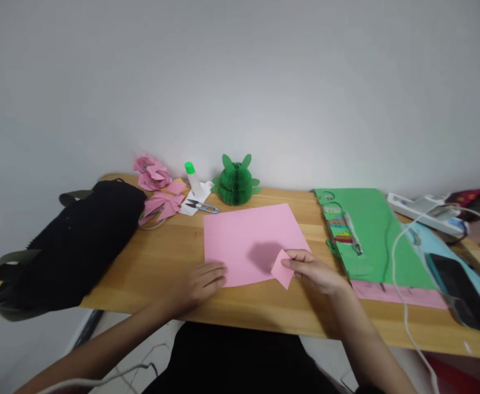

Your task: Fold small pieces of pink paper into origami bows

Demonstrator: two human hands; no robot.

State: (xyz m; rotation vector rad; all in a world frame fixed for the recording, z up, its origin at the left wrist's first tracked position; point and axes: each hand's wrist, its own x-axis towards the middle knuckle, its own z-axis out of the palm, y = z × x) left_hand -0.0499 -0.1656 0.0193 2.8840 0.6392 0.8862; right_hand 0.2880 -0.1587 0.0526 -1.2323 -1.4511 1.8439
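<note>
"Holding what, exactly, is the right hand (310, 267)?"

"A small pink piece (281, 269), pinched between thumb and fingers at the near right corner of the pink sheet (235, 238)."

"Do the two touch?"

"I cannot tell. A shadow falls on the sheet to the left of the piece, and the piece's lower corner juts past the sheet's near edge."

"And the left hand (207, 282)?"

"Palm down at the sheet's near left corner, fingers stretched out over it. No pinch shows, though the hand is blurred and its thumb hidden."

"Which way does the sheet lie from the pinch?"

"Mostly to the left and beyond. Its longer axis seems to run side to side, so the right hand is nearer one end, the left hand nearer the other."

"What else is around the sheet?"

"Beyond its far edge, a green paper figure (236, 186); past its far left corner, snips (202, 206) and a glue stick (194, 180); to its right, a green sheet (379, 235)."
</note>
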